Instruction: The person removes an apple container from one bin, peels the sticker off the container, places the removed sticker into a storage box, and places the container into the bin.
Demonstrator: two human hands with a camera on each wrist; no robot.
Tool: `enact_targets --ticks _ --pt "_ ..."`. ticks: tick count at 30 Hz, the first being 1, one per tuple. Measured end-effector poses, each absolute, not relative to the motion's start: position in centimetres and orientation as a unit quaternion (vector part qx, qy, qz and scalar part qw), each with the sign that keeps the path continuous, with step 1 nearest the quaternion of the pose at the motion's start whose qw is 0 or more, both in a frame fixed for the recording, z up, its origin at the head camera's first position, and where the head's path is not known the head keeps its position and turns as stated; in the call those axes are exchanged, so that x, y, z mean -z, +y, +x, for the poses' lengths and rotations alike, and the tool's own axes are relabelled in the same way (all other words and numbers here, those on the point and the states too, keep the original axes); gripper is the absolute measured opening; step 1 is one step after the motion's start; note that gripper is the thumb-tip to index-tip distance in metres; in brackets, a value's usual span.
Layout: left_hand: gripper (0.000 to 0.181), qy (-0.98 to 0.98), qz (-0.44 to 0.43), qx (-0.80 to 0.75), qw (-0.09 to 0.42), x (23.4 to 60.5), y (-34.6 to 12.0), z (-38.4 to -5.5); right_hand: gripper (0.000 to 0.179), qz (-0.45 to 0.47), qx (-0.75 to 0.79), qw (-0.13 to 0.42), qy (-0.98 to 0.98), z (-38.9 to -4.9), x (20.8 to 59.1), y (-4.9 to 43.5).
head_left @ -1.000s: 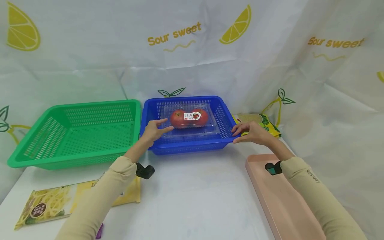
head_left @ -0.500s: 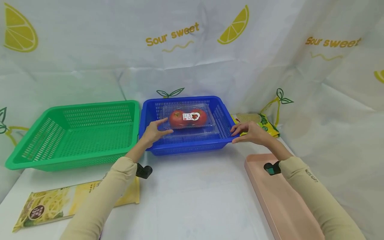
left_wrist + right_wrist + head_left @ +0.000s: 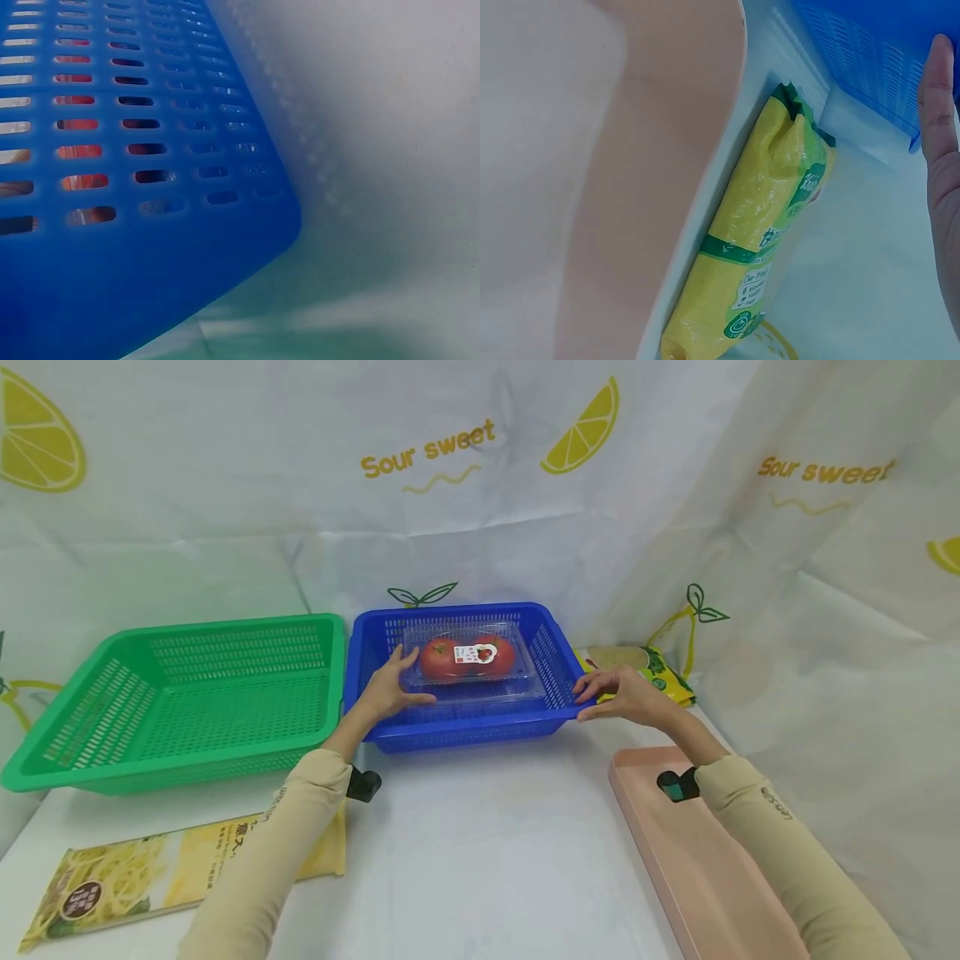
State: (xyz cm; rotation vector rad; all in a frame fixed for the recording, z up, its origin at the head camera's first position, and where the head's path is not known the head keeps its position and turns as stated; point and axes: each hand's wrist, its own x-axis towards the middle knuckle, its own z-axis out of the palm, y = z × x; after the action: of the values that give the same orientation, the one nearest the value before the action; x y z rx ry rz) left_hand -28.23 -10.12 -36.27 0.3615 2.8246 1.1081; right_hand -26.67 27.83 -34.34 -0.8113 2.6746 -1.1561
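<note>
A person's two hands at a blue basket (image 3: pixel 465 737) standing far centre on a white table (image 3: pixel 480 852). In it sits a clear plastic pack (image 3: pixel 480 678) of red tomatoes (image 3: pixel 435 662); its white label (image 3: pixel 475 654) bears a tomato picture and print too small to read. The right hand (image 3: pixel 628 695) grips the basket's right rim, thumb outside, fingertips over the edge. The left hand (image 3: pixel 384 692) reaches over the left rim, thumb and forefinger spread in a wide grip beside the pack; whether it touches the pack, I cannot tell.

To the left is a green basket (image 3: pixel 232 710). Near left, a yellow noodle packet (image 3: pixel 135 883) shows Chinese characters and a dark round badge, apparently reading "13". Far right, a yellow-and-green packet (image 3: pixel 754 225) has a white panel beginning "Our", the rest unclear. Near right is a pink tray (image 3: pixel 708 852). Behind, a white backdrop (image 3: pixel 480 556) says "Sour sweet" twice, with lemon slices. The right sleeve (image 3: pixel 757 814) carries small dark lettering.
</note>
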Motion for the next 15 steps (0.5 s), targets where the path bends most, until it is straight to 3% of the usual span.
enact_targets --ticks 6,12,15 --pt "0.087 0.91 0.131 -0.392 -0.019 36.46 -10.06 -28.67 0.017 -0.268 0.381 0.057 0.883 -26.63 34.42 27.9" --pt "0.044 0.869 0.147 -0.468 -0.067 36.61 -10.01 -29.12 0.018 -0.264 0.388 0.061 0.881 -26.72 34.57 27.91" --pt "0.036 0.854 0.169 -0.486 -0.077 36.68 -9.98 -29.27 0.018 -0.265 0.388 0.061 0.881 -26.77 34.65 27.95"
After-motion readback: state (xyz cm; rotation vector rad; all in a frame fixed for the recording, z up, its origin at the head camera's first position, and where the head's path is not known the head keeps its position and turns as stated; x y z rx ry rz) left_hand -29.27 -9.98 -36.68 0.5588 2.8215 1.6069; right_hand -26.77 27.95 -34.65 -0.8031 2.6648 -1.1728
